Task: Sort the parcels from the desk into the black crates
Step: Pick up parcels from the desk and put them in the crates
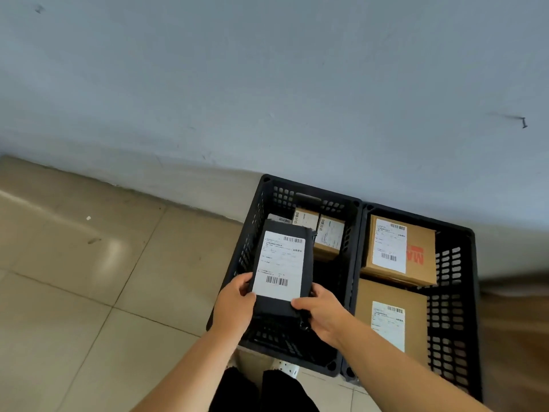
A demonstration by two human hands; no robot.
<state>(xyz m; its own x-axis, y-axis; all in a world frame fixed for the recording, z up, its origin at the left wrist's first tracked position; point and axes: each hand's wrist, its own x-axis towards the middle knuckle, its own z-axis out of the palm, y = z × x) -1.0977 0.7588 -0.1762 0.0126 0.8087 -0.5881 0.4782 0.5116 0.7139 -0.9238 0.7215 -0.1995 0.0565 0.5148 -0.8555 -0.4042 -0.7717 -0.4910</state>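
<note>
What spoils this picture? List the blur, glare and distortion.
Head view: motion blur smears the right edge beside the right crate; window glare on the floor tiles; wide-angle bending of the wall base; the black parcel label stays sharp, its fine print unreadable.

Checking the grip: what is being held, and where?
Both hands, left hand and right hand, grip the black parcel by its near bottom corners.

A black soft parcel (282, 269), white label up, hangs over the left crate (252, 233); two cardboard boxes (399, 251) fill the right crate (454, 263).
</note>
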